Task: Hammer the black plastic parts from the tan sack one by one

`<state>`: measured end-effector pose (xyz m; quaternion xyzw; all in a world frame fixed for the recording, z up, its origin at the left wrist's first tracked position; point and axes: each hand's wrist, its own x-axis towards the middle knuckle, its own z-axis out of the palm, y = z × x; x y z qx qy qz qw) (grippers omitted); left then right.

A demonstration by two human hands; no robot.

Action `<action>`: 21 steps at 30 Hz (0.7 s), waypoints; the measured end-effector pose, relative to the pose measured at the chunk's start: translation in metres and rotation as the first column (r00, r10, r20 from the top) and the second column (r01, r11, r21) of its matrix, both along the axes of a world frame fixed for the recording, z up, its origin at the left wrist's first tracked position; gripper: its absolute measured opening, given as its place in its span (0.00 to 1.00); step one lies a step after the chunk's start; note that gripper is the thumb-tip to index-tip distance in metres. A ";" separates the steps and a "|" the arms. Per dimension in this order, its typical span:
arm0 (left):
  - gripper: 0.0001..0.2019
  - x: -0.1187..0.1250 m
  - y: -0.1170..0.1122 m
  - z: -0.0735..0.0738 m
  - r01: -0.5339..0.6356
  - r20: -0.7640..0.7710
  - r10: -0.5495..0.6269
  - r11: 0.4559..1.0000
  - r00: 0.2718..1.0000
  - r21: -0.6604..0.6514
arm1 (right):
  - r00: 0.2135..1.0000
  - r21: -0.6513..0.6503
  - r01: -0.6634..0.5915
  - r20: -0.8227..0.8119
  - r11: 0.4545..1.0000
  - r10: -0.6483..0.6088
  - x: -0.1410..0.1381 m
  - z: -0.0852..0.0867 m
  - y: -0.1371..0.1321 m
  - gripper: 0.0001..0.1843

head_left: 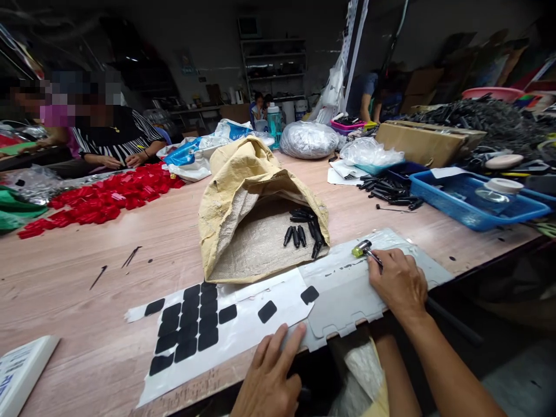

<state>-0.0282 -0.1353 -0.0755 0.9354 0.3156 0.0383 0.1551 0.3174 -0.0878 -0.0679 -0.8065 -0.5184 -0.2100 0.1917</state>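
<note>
My right hand [398,282] is closed on the handle of a small hammer [363,249] with a metal and yellow-green head, resting on a grey plastic sheet [347,289]. My left hand [270,373] lies at the near table edge, fingers stretched flat on a white backing sheet [243,333]. Several black rounded pads [189,327] stick to that sheet. Behind both sheets an open tan woven sack [252,197] holds several small black plastic parts [304,231].
Red pieces [104,200] lie heaped at the left near a seated person [117,139]. A blue tray [473,200], loose black parts [391,194], a cardboard box [428,142] and plastic bags [308,139] crowd the right and back. A white board [21,370] lies near left.
</note>
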 end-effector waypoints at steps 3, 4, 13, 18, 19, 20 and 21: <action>0.12 -0.001 0.003 0.019 -0.021 0.083 0.021 1.000 0.996 -0.001 | 1.000 -0.006 -0.002 0.004 1.000 0.002 0.000 0.000 0.000 0.14; 0.13 0.003 0.010 0.031 -0.052 0.147 0.052 0.999 0.988 -0.004 | 1.000 -0.006 -0.003 0.006 1.000 0.003 0.001 0.000 0.000 0.14; 0.13 0.092 0.189 0.074 -0.623 0.290 0.603 0.782 0.744 -0.027 | 1.000 -0.001 -0.009 0.008 1.000 0.009 0.001 0.001 -0.001 0.14; 0.07 0.110 0.231 0.054 -0.651 0.176 0.646 0.758 0.743 -0.037 | 1.000 0.005 -0.012 0.002 1.000 0.012 0.001 0.002 0.000 0.13; 0.07 0.108 0.231 0.053 -0.648 0.169 0.644 0.760 0.746 -0.036 | 1.000 0.008 -0.010 -0.002 1.000 0.010 0.001 0.002 0.000 0.13; 0.07 0.105 0.228 0.053 -0.645 0.169 0.641 0.763 0.749 -0.036 | 1.000 0.012 -0.006 -0.006 1.000 0.006 0.001 0.002 0.000 0.13; 0.07 0.100 0.224 0.055 -0.643 0.171 0.639 0.765 0.750 -0.036 | 1.000 0.017 0.000 -0.010 1.000 0.000 0.001 0.002 0.000 0.13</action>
